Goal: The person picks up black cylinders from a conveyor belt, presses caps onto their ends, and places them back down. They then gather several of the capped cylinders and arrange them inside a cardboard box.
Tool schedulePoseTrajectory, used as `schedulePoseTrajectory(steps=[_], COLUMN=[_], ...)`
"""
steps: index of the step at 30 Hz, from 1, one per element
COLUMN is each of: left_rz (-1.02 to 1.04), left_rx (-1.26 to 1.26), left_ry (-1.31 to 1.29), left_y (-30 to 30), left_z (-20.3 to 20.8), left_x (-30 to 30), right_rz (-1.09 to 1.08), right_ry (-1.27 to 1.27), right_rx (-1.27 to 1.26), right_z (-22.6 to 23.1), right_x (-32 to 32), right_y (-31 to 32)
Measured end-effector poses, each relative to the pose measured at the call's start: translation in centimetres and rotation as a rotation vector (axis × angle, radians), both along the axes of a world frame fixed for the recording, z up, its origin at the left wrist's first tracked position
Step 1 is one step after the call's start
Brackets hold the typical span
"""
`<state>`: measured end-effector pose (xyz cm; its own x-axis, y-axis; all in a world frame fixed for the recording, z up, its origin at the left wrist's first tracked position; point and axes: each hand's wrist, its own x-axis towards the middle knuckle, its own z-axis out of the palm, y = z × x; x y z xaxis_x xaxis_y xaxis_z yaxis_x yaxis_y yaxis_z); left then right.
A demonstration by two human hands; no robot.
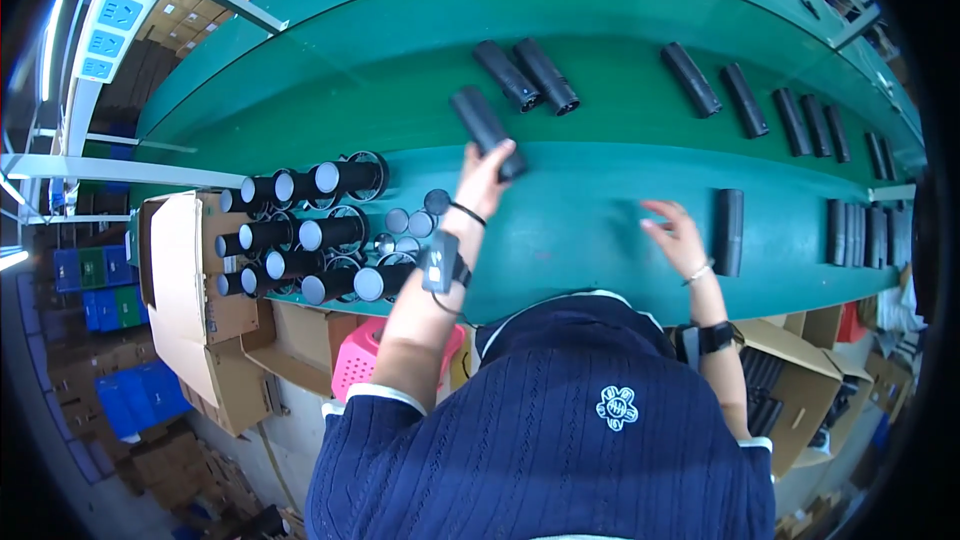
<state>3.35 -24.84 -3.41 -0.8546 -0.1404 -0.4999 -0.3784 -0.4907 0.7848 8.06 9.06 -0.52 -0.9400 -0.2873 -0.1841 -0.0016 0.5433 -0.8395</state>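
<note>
Gripping a black cylinder (485, 130) at its near end, the left hand (484, 183) is stretched out over the green conveyor belt (600, 70); the fingers are closed round the tube, and the part inside the fist is hidden. The cylinder's long axis is seen to run diagonally, from the hand up and to the left, its free end pointing away from the person. A small device (440, 262) is strapped at the left wrist.

The right hand (675, 233) is held open, fingers spread, palm down on the green table edge (590, 230), nothing being gripped. Just beside it, apart from the fingers, a black tube (728, 230) is laid nearly upright in the picture.

Beyond the left hand, two more black cylinders (525, 75) are laid side by side on the belt. To the left, a stack of capped black tubes (300, 235) is piled on its side, partly cut off by a cardboard box (185, 270). Further tubes at the right rim are bent and hard to make out.
</note>
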Motion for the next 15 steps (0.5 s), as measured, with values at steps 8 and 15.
schedulePoseTrajectory(steps=[8,15], left_rz=[0.425,0.001], left_rx=[-1.029,-1.509], left_ry=[-0.040,-0.597], left_y=[-14.3,-14.4], left_z=[-9.0,-5.4], left_x=[-10.9,-10.8], right_rz=[-0.558,-0.579], right_ry=[0.086,-0.006], right_rx=[0.846,0.582], right_z=[-5.1,-8.7], right_x=[3.1,3.6], right_y=[15.0,16.0])
